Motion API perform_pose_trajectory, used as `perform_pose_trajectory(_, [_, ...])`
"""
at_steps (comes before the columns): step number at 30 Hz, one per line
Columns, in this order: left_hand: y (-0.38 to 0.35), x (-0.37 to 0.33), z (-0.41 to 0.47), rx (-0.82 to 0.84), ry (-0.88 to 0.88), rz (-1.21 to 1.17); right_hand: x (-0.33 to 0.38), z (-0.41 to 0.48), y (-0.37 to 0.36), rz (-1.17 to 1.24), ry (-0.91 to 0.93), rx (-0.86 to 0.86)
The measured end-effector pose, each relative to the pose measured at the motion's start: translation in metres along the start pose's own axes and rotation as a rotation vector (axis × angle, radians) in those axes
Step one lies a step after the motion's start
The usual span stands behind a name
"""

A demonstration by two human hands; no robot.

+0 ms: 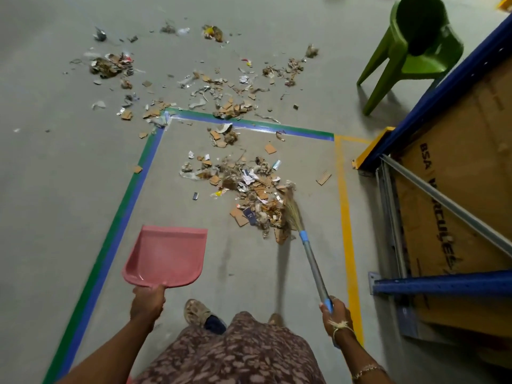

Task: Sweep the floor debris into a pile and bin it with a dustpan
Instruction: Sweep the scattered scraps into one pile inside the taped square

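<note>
Grey floor [69, 162], taped lines [130, 195], scattered debris [249, 187], green chair [410, 51].

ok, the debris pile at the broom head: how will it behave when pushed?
The debris pile looks like cardboard scraps and torn paper, so probably light and easily scattered. Flat pieces may slide under the broom bristles rather than move. Loose, so likely spreads, not moving as one.

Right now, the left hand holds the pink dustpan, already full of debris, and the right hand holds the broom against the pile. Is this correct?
Not quite. In the head view the pink dustpan is empty; nothing lies in it. The rest holds: the left hand grips it, and the right hand holds the broom against the pile.
</note>
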State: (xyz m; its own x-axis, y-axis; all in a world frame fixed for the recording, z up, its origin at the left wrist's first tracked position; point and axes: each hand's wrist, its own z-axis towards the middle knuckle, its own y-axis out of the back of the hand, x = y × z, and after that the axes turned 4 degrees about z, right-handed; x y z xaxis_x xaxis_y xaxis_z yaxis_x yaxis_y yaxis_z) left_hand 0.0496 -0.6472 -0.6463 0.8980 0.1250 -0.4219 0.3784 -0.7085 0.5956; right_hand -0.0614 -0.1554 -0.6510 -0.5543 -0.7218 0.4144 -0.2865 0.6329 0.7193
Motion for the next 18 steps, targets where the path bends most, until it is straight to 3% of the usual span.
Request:
perform_pose_trajectory(3, [0.008, 0.004, 0.041, -0.033, 0.006, 0.154, 0.031, -0.024, -0.014, 0.036, 0.0, -0.031])
perform_pose_trajectory(8, [0.04, -0.032, 0.036, -0.022, -0.159, 0.277, 0.092, -0.045, -0.02, 0.102, 0.055, -0.059])
perform_pose_trajectory(13, [0.048, 0.002, 0.11, 0.024, -0.096, 0.269, 0.157, -0.036, -0.034, 0.077, 0.174, 0.059])
perform_pose_trajectory(18, [0.069, -0.003, 0.115, 0.006, -0.072, 0.169, 0.217, -0.006, -0.063, -0.011, 0.276, 0.232])
